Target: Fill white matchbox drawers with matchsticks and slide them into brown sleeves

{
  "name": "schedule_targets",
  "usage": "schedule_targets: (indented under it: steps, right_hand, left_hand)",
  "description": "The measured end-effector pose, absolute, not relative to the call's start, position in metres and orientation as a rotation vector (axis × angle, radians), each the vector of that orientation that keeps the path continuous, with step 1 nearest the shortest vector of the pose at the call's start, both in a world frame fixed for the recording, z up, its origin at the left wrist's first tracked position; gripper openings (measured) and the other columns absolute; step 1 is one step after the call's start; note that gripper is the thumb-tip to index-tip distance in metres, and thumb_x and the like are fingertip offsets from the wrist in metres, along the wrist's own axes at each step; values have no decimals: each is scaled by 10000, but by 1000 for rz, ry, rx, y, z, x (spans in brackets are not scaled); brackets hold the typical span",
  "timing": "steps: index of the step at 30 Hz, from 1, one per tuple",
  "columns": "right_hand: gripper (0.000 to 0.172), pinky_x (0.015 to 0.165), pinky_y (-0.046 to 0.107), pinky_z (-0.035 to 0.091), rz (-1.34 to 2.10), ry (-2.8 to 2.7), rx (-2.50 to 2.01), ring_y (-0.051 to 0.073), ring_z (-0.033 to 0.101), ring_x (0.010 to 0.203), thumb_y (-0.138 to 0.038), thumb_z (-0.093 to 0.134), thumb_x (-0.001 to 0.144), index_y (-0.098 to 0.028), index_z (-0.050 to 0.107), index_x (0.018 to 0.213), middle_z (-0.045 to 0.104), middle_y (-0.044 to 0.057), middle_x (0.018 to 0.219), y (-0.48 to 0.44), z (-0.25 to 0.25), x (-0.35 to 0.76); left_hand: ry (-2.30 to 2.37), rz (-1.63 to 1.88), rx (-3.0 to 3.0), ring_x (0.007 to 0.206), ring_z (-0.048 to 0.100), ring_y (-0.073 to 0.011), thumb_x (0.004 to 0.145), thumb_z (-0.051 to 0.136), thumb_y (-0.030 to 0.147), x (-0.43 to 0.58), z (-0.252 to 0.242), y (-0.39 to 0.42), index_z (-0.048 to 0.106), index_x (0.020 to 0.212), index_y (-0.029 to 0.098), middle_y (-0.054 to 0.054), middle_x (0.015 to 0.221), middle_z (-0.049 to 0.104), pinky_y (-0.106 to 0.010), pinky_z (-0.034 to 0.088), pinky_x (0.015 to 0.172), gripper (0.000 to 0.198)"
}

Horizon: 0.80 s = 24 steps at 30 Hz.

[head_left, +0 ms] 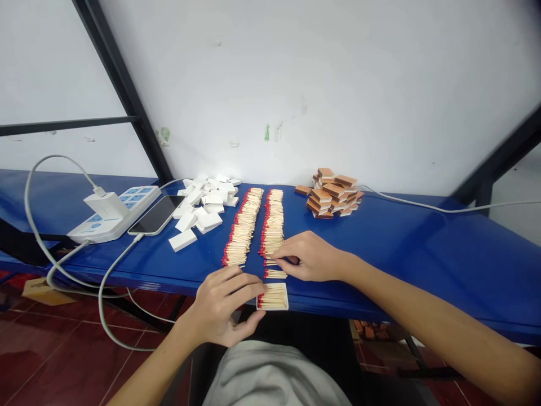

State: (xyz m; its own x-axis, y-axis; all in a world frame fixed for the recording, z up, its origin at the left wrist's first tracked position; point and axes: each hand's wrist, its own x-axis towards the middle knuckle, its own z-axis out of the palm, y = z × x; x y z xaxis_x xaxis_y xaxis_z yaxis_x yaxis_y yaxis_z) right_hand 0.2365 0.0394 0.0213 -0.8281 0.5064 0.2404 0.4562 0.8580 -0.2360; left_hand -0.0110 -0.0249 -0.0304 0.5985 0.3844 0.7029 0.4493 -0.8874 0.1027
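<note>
The little white tray point(273, 297) sits at the near edge of the blue table point(422, 248), right in front of the person. The matches packed in it lie side to side, long axis running left to right, with the red heads all at the left end and the pale sticks toward the right. They fill it in a neat flat layer.

The left hand point(224, 307) has the tray by its left end, with the fingers along the far side and the thumb curled under the near corner, closed on it.

The right hand point(310, 256) rests palm down just beyond, with its fingers drawn narrow and the tips on the near end of the right row of matches point(273, 223). I cannot tell whether any sticks are actually pinched. A small loose bundle point(275, 274) lies between that hand and the tray, heads left as well.

The left row of matches point(243, 225) lies beside the right one. Both stretch away toward the wall, every match crosswise with its head to the left.

Further back, a heap of empty white trays point(207, 206) lies to the left and a pile of brown sleeves point(333, 193) to the right. A phone point(156, 215) lies beside a power strip point(114, 217).
</note>
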Motion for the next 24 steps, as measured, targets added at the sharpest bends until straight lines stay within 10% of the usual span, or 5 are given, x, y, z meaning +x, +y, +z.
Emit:
schedule_targets:
  steps: [24]
  right_hand:
    - [244,714,281,310,318,-2648,-839,88,453,520,-150,545,927,-165,658,711,595,-39,571,39,16,231]
  left_hand:
    - [-720,-1186,-2717,769,662,-200,795,679,205,-11,-28,-26,675,1066,189,-61,959,771,-342,536,674,272]
